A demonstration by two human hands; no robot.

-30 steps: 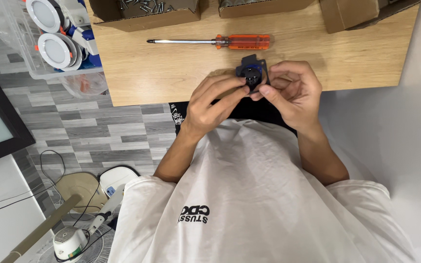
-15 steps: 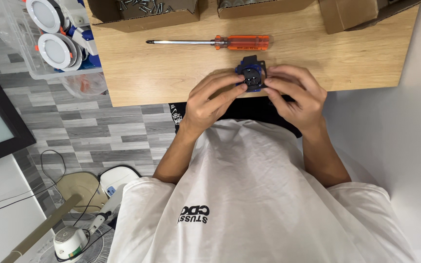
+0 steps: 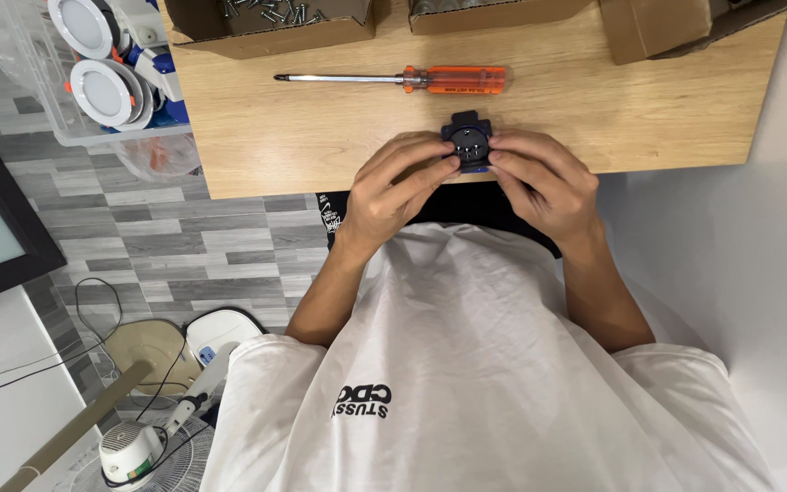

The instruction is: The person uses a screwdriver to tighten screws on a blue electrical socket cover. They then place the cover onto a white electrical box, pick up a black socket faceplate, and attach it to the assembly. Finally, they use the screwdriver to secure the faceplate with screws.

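White short-sleeved T-shirt, small black chest print, bare forearms

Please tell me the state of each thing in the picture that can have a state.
Small dark part: held in both hands, over the table edge.
Left hand: closed on the part.
Right hand: closed on the part.
Screwdriver: lying flat on the wooden table, untouched.
Cardboard box: open, screws inside.
Clear bin: open, round lamps inside.
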